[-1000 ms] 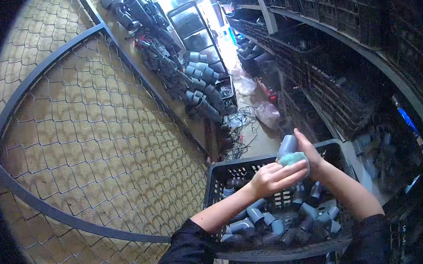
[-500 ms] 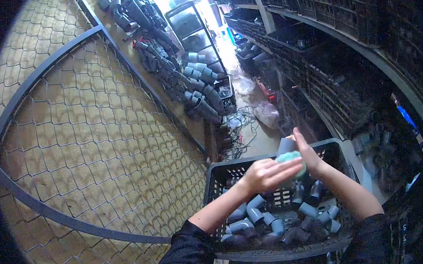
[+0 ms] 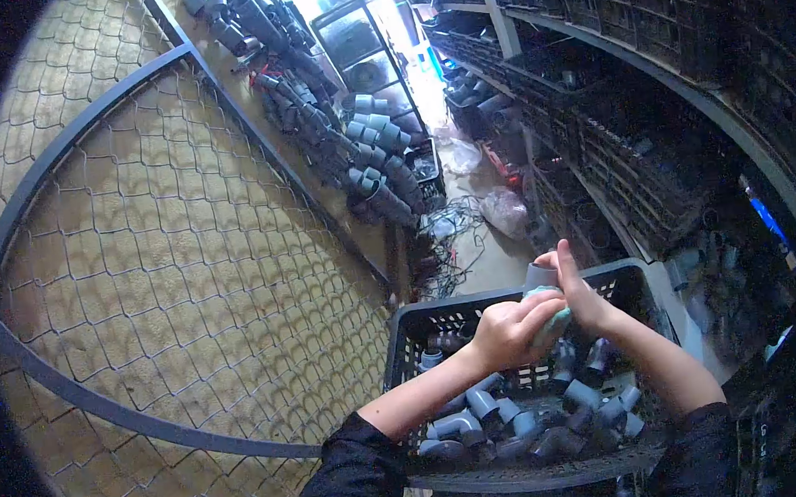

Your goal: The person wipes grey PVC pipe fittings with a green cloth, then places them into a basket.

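Note:
Above a black plastic crate point(image 3: 521, 292), my two hands meet around one grey pipe fitting point(image 3: 539, 276). My right hand point(image 3: 582, 296) grips the fitting from the right, its thumb pointing up. Pressed against the fitting from the left, my left hand point(image 3: 515, 331) is closed on a pale green cloth point(image 3: 554, 322), which shows between and below the fingers. Most of the fitting's lower part is hidden by the hands and cloth. Several grey elbow fittings point(image 3: 484, 402) lie loose in the crate under my wrists.
A chain-link mesh panel in a metal frame point(image 3: 184, 226) stands on the left. Grey pipe fittings point(image 3: 377, 139) are heaped behind it. Dark crates on shelving point(image 3: 614, 169) line the right. Tangled cord point(image 3: 458, 244) and a plastic bag point(image 3: 504, 213) lie on the aisle floor.
My left hand has turned and curled its fingers, bringing the green cloth around the fitting. My right hand stays in nearly the same place with the fitting.

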Available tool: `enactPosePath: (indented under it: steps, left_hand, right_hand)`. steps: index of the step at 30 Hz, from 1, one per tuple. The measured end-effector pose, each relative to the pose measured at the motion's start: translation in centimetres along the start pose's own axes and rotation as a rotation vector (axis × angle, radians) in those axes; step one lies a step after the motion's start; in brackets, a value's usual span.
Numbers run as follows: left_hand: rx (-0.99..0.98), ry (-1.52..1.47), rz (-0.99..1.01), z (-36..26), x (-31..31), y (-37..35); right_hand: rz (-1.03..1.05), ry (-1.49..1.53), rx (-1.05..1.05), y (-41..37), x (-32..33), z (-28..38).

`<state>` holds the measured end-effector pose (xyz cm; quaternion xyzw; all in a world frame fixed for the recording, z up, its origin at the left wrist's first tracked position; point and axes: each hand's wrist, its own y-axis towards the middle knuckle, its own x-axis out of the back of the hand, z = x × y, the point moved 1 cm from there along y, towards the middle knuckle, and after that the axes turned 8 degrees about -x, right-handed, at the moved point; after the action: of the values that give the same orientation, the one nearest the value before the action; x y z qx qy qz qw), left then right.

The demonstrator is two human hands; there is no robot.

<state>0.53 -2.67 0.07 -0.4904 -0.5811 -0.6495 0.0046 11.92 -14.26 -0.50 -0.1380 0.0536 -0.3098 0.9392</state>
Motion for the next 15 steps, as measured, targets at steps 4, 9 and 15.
enactPosePath:
  steps: [4,9,15]
  left_hand:
    - [-0.044,0.151,0.073,0.0,0.4,0.2]
    - [-0.175,0.211,0.048,1.0,0.1,-0.8]
    - [-0.304,0.232,-0.061,1.7,0.4,-0.5]
  right_hand:
    - [0.011,-0.009,0.053,0.9,-0.1,-1.1]
    - [-0.005,-0.122,0.184,-0.1,-0.6,0.1]
    - [0.116,0.329,-0.099,0.4,0.3,0.4]
